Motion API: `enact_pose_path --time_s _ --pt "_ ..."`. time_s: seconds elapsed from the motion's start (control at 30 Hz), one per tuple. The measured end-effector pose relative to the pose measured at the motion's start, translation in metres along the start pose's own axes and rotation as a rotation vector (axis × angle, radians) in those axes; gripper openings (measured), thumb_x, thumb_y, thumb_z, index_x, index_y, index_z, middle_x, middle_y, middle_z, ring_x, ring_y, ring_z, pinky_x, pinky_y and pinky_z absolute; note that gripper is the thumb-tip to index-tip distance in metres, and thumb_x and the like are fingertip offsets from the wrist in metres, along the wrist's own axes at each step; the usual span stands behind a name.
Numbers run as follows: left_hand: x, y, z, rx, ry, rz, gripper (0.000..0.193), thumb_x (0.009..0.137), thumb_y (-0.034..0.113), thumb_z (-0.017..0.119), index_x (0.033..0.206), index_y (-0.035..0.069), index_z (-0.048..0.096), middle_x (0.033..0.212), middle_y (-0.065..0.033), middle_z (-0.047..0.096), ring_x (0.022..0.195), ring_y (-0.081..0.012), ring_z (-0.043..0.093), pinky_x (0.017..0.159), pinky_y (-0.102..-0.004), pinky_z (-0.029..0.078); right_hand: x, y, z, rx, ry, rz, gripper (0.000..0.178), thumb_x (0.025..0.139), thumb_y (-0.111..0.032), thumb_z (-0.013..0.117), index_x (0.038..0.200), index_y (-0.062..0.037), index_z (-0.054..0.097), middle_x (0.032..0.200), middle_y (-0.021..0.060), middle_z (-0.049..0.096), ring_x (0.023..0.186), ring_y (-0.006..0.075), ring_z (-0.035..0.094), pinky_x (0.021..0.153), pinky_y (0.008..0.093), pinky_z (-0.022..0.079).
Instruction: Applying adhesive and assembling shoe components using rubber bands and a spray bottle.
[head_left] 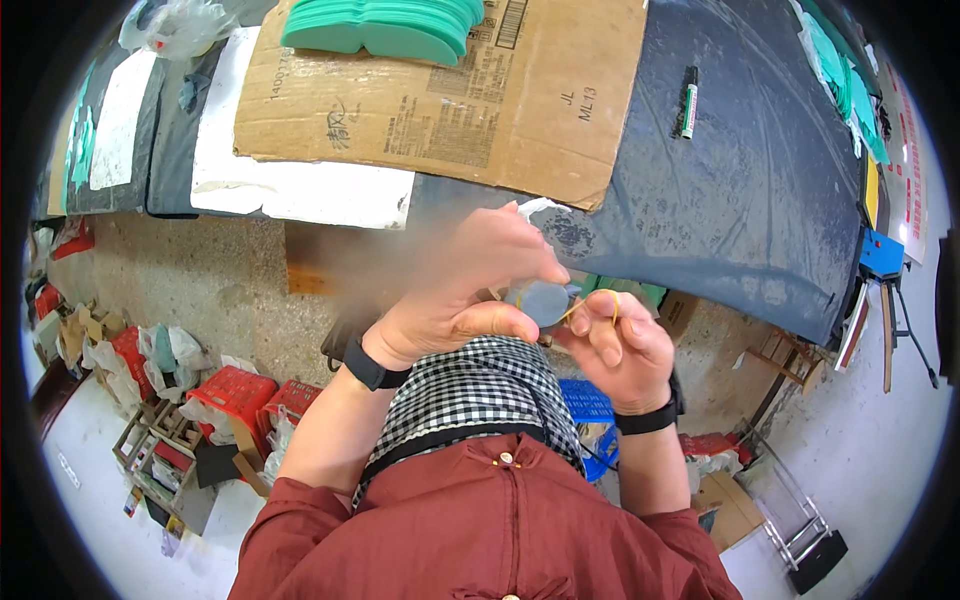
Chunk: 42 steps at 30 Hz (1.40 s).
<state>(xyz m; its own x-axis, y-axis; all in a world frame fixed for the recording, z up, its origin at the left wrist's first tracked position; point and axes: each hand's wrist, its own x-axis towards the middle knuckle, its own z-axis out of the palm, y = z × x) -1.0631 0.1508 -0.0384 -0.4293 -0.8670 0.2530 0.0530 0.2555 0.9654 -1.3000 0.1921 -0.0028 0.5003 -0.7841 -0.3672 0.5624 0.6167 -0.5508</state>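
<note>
In front of my lap, just off the table's near edge, my left hand point(458, 290) grips a grey bundle with a rounded flat end point(545, 303); its exact kind cannot be made out. Fingers and thumb curl round the bundle's left side. A thin yellow rubber band point(613, 297) runs from the bundle to my right hand point(630, 350). The fingers of that hand are bent and hold the band stretched out to the right. Part of the bundle is hidden behind my left fingers.
A dark-covered table point(740, 200) bears a flat cardboard sheet point(570, 120), a stack of green foam pieces point(380, 35), a white board point(300, 190) and a marker point(690, 105). Red baskets point(230, 395) stand on the floor at left. A blue plastic crate point(587, 400) is beside my apron.
</note>
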Motion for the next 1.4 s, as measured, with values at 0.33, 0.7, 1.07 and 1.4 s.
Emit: enact_pose_path --time_s 0.33,0.7,1.07,1.4 --pt "-0.003 0.006 0.000 0.062 -0.017 0.023 0.060 0.073 0.053 0.075 0.113 0.010 0.071 0.117 -0.0058 0.061 0.117 -0.0264 0.055 0.114 -0.0524 0.035 -0.003 0.016 0.022 0.465 0.069 0.001 0.035 0.098 -0.015 0.057 0.130 -0.0035 0.063 0.092 0.0022 0.067 0.111 0.0186 0.058 0.114 0.0578 0.033" --pt "0.000 0.015 -0.002 0.077 -0.043 0.020 0.057 0.071 0.044 0.081 0.115 0.009 0.070 0.118 -0.0059 0.064 0.118 -0.0276 0.057 0.113 -0.0522 0.037 0.008 -0.030 0.052 -0.713 0.180 -0.064 0.024 0.096 0.002 0.059 0.116 0.0030 0.071 0.093 0.0122 0.072 0.080 0.0170 0.069 0.080 0.0279 0.053" --pt "-0.010 0.004 0.007 0.191 0.121 0.098 0.053 0.071 0.033 0.084 0.114 0.005 0.069 0.115 -0.0074 0.063 0.113 -0.0278 0.058 0.107 -0.0467 0.043 0.020 -0.038 0.085 -1.601 0.195 -0.355 0.024 0.078 -0.014 0.082 0.101 -0.0116 0.076 0.075 0.0000 0.072 0.066 0.0161 0.065 0.097 0.0456 0.047" --pt "-0.003 0.007 0.013 0.280 0.183 0.165 0.042 0.076 0.023 0.084 0.109 0.004 0.066 0.109 -0.0083 0.064 0.107 -0.0289 0.060 0.104 -0.0451 0.046 0.030 -0.020 0.101 -2.061 0.246 -0.477 0.036 0.077 -0.014 0.076 0.111 -0.0134 0.064 0.068 -0.0033 0.058 0.073 0.0192 0.059 0.104 0.0502 0.041"
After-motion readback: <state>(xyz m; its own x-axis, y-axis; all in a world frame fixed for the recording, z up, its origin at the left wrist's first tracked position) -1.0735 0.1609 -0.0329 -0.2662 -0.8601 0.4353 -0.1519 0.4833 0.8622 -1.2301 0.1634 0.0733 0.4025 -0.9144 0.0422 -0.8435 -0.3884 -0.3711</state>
